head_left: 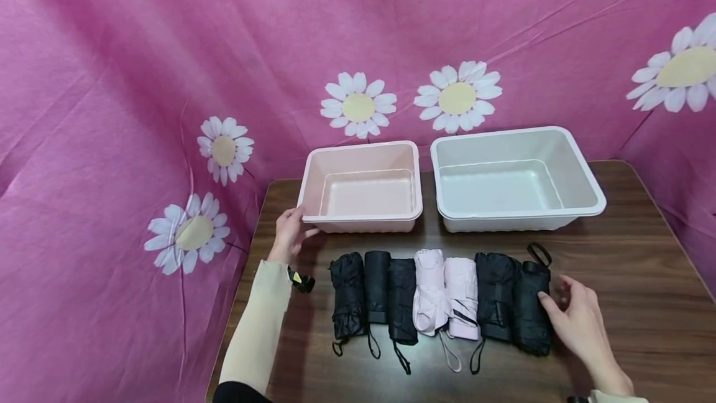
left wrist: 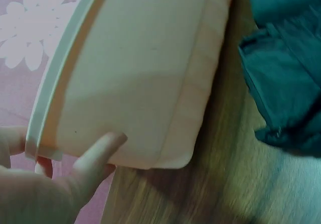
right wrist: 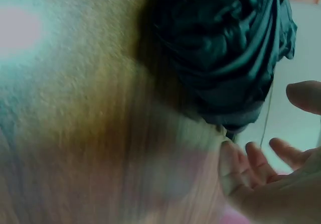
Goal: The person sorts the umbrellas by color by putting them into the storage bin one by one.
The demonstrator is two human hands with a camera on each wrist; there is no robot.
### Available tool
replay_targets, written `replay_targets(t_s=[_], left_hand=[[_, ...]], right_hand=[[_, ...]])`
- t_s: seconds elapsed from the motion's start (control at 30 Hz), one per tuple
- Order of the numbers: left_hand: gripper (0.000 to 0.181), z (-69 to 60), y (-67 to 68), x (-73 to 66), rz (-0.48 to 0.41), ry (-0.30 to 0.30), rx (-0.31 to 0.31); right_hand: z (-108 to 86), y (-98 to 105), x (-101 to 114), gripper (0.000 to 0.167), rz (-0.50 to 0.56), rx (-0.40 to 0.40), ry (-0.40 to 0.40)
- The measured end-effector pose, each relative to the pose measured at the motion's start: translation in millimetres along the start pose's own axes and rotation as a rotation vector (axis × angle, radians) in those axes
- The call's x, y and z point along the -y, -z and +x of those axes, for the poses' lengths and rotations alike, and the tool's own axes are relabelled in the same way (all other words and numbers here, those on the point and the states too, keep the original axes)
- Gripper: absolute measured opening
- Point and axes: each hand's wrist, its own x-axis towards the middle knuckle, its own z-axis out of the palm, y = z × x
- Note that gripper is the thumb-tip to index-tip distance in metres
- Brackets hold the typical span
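My left hand (head_left: 288,233) holds the front left corner of a pink plastic tub (head_left: 362,227). Close up in the left wrist view, one digit lies along the tub's outer wall (left wrist: 135,73) and other fingers are at the rim. My right hand (head_left: 582,322) is beside the rightmost folded black umbrella (head_left: 531,310), fingers spread and loosely bent, gripping nothing; whether the thumb touches it I cannot tell. Left of that umbrella, in one row, lie another black umbrella (head_left: 495,297), two pale pink umbrellas (head_left: 431,291) and several black umbrellas (head_left: 348,294), most with wrist loops toward me.
A larger white tub (head_left: 520,224) stands right of the pink one, behind the umbrellas. Both tubs have bare floors. The dark wooden table (head_left: 632,254) reaches a pink cloth backdrop (head_left: 268,36) with white daisies behind and at the sides.
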Motion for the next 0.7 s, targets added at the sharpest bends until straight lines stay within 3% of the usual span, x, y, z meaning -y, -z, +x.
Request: replay_targets(t_s=[0.17, 0.3, 0.43, 0.57, 0.7], left_hand=[[0.008, -2.2, -3.5, -0.5, -0.094, -0.031, 0.033], [0.008, -3.2, -4.2, -0.3, -0.115, -0.035, 0.040], [0.011, -5.2, -3.4, 1.5, -0.114, -0.046, 0.047], [0.011, -8.0, -3.2, 3.2, -0.099, -0.047, 0.033], [0.013, -10.3, -3.2, 4.9, -0.040, -0.045, 0.012]], right_hand=[[-3.0, -7, -2, 0.056, -0.017, 0.088, -0.015], [-5.5, -10, 2, 0.071, -0.015, 0.213, -0.102], [-8.8, -11, 10, 0.088, -0.038, 0.293, -0.188], [-8.9, -13, 14, 0.097, -0.063, 0.309, -0.215], [-8.5, -13, 17, 0.106, -0.101, 0.380, -0.263]])
